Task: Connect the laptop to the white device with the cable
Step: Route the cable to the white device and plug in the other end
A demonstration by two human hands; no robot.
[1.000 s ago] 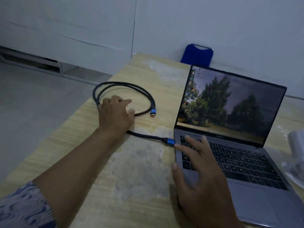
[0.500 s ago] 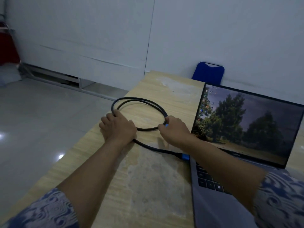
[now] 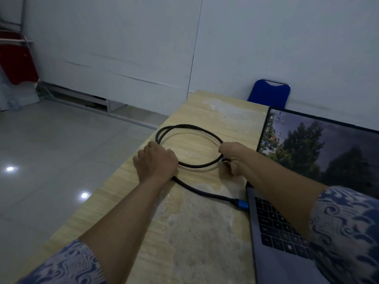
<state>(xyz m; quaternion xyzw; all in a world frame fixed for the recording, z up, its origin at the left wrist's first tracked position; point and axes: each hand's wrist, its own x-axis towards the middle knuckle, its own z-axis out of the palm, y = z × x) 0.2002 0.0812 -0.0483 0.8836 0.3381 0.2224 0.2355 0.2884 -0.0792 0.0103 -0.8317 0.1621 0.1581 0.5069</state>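
A black cable lies coiled on the wooden table. One end, a blue plug, sits in the left side of the open grey laptop. My left hand presses down on the coil's left part, fingers curled over the cable. At the coil's right side my right hand is closed around the cable's free end, whose dark tip shows between the fingers. The white device is out of view.
A blue chair back stands behind the table's far edge against the white wall. The table's left edge drops to a tiled floor. A red object hangs at the far left.
My right hand left the laptop keyboard, reached to the coil and closed on the free cable end. The view has swung left, and the white object at the right edge is gone from sight.
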